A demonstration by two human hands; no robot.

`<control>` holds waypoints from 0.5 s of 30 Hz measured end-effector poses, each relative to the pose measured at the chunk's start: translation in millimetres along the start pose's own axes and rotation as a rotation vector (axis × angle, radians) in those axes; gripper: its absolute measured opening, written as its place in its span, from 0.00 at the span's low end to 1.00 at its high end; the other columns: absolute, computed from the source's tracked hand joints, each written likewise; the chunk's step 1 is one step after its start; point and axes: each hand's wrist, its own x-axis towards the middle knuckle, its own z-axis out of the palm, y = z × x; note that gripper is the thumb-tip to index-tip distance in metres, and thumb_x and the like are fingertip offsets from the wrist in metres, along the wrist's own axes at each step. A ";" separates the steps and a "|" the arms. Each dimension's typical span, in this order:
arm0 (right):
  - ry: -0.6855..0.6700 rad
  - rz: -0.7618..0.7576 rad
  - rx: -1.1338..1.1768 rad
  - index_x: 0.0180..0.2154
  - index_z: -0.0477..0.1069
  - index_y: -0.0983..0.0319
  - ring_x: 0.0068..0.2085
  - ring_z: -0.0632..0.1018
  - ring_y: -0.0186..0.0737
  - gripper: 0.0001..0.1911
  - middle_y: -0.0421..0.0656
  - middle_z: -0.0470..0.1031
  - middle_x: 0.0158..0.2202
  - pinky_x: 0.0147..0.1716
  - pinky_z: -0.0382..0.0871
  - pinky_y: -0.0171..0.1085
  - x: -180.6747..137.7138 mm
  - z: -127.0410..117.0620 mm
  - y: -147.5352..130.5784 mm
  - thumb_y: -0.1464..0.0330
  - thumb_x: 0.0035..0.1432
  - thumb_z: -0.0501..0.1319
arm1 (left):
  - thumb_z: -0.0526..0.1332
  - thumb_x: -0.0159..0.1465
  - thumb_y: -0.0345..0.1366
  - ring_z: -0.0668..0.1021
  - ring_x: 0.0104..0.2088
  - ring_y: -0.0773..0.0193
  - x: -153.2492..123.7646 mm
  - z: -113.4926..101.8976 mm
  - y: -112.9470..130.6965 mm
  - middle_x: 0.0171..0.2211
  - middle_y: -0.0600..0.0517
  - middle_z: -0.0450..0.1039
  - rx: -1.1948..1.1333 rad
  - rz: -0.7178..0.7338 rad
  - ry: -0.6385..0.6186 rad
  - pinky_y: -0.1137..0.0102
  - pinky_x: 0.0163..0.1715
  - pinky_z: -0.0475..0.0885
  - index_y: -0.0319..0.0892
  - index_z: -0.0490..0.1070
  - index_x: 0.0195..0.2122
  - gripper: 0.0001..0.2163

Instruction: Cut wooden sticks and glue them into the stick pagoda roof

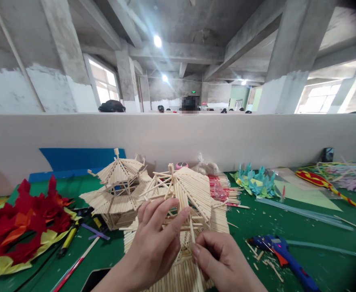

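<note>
Right hand (pixel 216 258), grip pinching stick (pixel 192 233); left hand (pixel 158 241) at roof (pixel 196 184), its grip unclear; glue gun (pixel 272 242) on tabletop (pixel 241 227)

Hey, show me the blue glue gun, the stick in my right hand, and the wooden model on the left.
Blue glue gun (pixel 295 261): head view, upper handle.
Stick (pixel 192 232): head view, bare length just above the thumb.
Wooden model (pixel 121 204): head view, lower roof tier.

The nearer stick model (pixel 196 190) (its base) is cropped.
</note>
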 end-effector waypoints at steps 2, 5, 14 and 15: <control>0.003 0.005 0.004 0.18 0.57 0.61 0.18 0.56 0.28 0.14 0.34 0.54 0.15 0.17 0.48 0.30 0.3 -0.1 -0.4 0.62 0.50 0.51 | 0.54 0.54 0.20 0.61 0.48 0.49 -0.4 -0.1 0.1 0.49 0.42 0.58 0.003 0.000 0.000 0.52 0.43 0.58 0.40 0.62 0.50 0.22; 0.005 0.014 0.013 0.18 0.57 0.61 0.18 0.57 0.28 0.14 0.34 0.55 0.15 0.17 0.48 0.31 1.0 -0.5 -1.2 0.62 0.50 0.51 | 0.54 0.54 0.19 0.61 0.48 0.49 -0.4 -1.4 2.4 0.49 0.42 0.58 0.007 -0.008 -0.016 0.52 0.44 0.58 0.40 0.61 0.50 0.23; -0.029 0.017 0.014 0.18 0.57 0.61 0.18 0.56 0.28 0.13 0.34 0.54 0.15 0.16 0.49 0.29 1.2 -1.7 2.6 0.63 0.51 0.52 | 0.55 0.54 0.21 0.72 0.36 0.62 -9.0 -9.3 35.8 0.35 0.50 0.68 -0.358 -0.378 0.234 0.71 0.35 0.69 0.43 0.68 0.36 0.12; -0.032 0.011 0.001 0.18 0.57 0.61 0.18 0.56 0.28 0.13 0.34 0.54 0.15 0.16 0.49 0.29 1.3 -2.0 3.5 0.63 0.51 0.52 | 0.56 0.54 0.22 0.73 0.33 0.64 -9.5 -9.5 41.0 0.32 0.52 0.69 -0.461 -0.460 0.235 0.73 0.32 0.70 0.44 0.69 0.33 0.11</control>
